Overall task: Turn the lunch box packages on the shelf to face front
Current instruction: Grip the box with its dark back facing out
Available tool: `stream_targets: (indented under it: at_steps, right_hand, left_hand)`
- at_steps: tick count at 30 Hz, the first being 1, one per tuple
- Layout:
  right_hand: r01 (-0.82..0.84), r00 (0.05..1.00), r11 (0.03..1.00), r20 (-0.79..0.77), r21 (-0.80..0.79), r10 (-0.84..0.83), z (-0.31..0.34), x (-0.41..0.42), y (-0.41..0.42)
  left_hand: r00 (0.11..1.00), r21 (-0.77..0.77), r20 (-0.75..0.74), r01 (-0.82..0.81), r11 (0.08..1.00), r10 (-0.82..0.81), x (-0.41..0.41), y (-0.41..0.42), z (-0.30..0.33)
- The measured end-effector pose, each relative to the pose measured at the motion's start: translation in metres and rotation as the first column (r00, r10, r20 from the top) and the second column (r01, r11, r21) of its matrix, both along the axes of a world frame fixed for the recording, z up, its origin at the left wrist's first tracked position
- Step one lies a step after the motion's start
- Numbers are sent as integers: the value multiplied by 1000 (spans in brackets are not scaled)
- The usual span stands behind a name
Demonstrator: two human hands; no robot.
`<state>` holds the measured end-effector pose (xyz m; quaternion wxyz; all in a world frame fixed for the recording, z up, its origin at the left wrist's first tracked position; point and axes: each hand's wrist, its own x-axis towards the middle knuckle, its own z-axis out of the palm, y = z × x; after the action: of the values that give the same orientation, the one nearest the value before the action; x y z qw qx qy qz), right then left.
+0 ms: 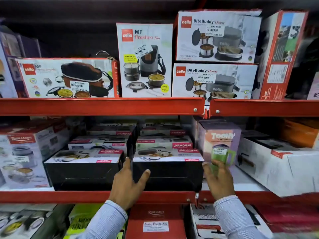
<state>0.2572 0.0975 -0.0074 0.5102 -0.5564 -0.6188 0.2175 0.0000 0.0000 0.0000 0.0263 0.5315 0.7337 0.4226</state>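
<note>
On the middle shelf two stacks of black Varmora lunch box packages stand side by side, showing plain black ends to the front. My left hand (129, 181) rests on the left front corner of the right-hand front package (168, 175), fingers spread, thumb across its face. My right hand (218, 178) is at that package's right edge, fingers apart and blurred; whether it touches the box is unclear. The left-hand front package (82, 171) sits untouched. On the top shelf, Cello lunch box packages (145, 61) face front, and one tall red-edged box (279, 54) at the right is turned sideways.
A purple Toony mug box (220, 144) stands right beside the held package. A Rishabh box (24, 159) is at the left, a white box (278, 163) at the right. Red shelf rails (103, 106) run across. More boxes fill the bottom shelf.
</note>
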Motion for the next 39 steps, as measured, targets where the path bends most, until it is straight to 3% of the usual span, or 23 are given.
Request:
stream_targets:
  at_steps: [2, 6, 9, 14, 17, 20, 23, 26, 31, 39]
  right_hand:
    - [-81, 991, 988, -114, -131, 66, 4, -3, 1]
    - [-243, 948, 950, -254, -195, 191, 15, -5, -2]
    - [-259, 933, 959, -287, -111, 219, 22, 4, -6]
    - [-249, 850, 968, -478, 3, 220, 45, 17, -14]
    - [-226, 867, 972, -444, 59, 228, 46, 20, -11]
    - [-259, 863, 963, -431, 73, 265, 37, 20, -6]
    - [-256, 932, 966, -260, 21, 253, 19, 21, 2]
    - [-213, 963, 976, -177, -53, 201, -1, 16, 10]
    - [-188, 981, 966, -76, -177, 177, -30, 9, 24]
    - [-132, 991, 980, -40, -151, 128, -39, 8, 18]
  left_hand:
    - [993, -24, 121, -3, 1000, 6, 3, 4, 0]
    - [956, -37, 294, 30, 999, -18, 9, 5, 5]
    - [932, 123, 360, -5, 992, -40, 8, -5, 13]
    - [843, 334, 504, 8, 943, -186, -3, -13, 38]
    - [771, 370, 601, -35, 928, -210, -14, -8, 44]
    - [825, 329, 547, -58, 943, -140, -20, -5, 32]
    - [844, 269, 521, -19, 963, -129, -22, 0, 17]
    - [917, 193, 395, -20, 981, -59, -21, 6, -1]
    - [913, 70, 407, -22, 997, -9, -14, 16, -24]
    - [914, 40, 406, 2, 999, -18, -13, 11, -42]
